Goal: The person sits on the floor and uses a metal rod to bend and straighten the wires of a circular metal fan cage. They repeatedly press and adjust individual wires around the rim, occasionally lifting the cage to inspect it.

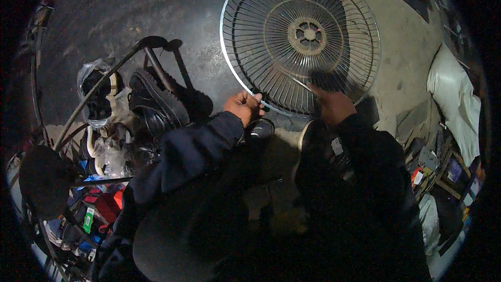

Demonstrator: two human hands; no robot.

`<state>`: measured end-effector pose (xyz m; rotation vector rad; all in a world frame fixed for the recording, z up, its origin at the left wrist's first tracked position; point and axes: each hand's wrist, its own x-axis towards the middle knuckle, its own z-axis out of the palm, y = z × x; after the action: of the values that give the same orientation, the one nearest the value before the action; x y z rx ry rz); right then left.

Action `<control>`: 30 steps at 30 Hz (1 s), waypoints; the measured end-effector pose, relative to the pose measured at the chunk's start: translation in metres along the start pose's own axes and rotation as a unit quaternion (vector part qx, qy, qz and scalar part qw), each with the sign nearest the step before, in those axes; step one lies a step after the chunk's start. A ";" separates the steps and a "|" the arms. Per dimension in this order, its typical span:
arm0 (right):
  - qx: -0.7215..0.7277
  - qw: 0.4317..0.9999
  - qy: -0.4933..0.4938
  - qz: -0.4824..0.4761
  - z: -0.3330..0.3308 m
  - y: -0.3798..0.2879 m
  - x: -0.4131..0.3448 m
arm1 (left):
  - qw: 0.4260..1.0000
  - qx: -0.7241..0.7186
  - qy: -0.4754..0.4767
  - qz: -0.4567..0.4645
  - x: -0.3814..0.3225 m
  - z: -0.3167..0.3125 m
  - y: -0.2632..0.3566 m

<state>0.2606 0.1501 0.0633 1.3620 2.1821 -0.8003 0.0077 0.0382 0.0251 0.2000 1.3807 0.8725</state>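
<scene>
A round wire fan grille [274,19] stands before me on the dark floor, its spokes meeting at a dusty hub ring. My left hand [241,106] pinches its lower left rim between thumb and fingers. Over the lower spokes, my right hand [336,105] has a thin, light rod [301,83] at its fingertips. The rod's tip lies against or just over the wires; what kind of tool it is cannot be told. A dark blur or shadow above the right knuckles hides some of the spokes.
On the left, a metal frame [84,103] stands by a black shoe [156,100] and plastic-wrapped footwear [98,94]. Red boxes [102,207] lie lower left. To the right are a white sack [452,94] and a heap of scrap [434,164]. My own shoe [261,128] is below the grille.
</scene>
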 end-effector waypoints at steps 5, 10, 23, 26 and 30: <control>0.033 0.997 -0.032 -0.068 0.014 0.018 -0.015 | 0.999 -0.038 -0.010 -0.013 -0.001 0.000 -0.004; -0.014 0.997 0.066 0.043 0.055 0.015 0.002 | 0.999 -0.019 -0.028 0.004 0.000 -0.001 -0.003; 0.065 0.991 -0.090 -0.070 -0.006 -0.017 -0.014 | 0.999 -0.032 -0.011 0.000 -0.001 -0.001 -0.005; 0.005 0.999 0.030 -0.040 -0.003 -0.008 -0.006 | 0.999 -0.025 -0.020 0.000 0.000 -0.001 -0.004; 0.020 0.999 -0.038 0.006 0.027 0.012 0.005 | 1.000 -0.020 -0.007 -0.010 0.000 0.000 -0.007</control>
<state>0.2710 0.1393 0.0370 1.3396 2.1092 -0.8820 0.0109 0.0329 0.0209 0.1616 1.3485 0.8789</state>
